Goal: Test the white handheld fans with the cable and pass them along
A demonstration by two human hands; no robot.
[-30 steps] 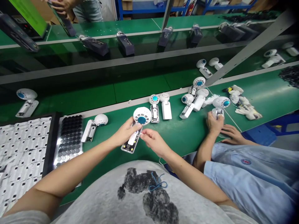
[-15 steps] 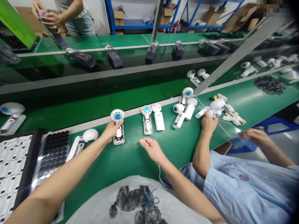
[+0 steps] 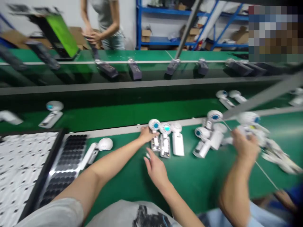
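Observation:
My left hand (image 3: 146,135) grips the upper handle of a white handheld fan (image 3: 154,125) with a blue hub. Its handle is uncovered, showing the inner parts. Right beside it lies a second open-handled fan (image 3: 165,145), and a fan with a closed white handle (image 3: 178,144) is to the right of that. In front of these fans, my right hand (image 3: 158,170) pinches the small white end of a cable (image 3: 148,155) between thumb and forefinger. That white end is apart from the fans and partly blurred.
A black-framed tray of white parts (image 3: 26,167) and a sheet of black discs (image 3: 63,164) are at left, near another fan (image 3: 105,144). More fans (image 3: 202,142) lie right, by a co-worker's hand (image 3: 246,145). A conveyor (image 3: 123,110) runs behind; another person stands beyond.
My left hand has moved the open-handled fan right, up against the second one. My right hand has stayed near the fans with the cable end. The view has swung left.

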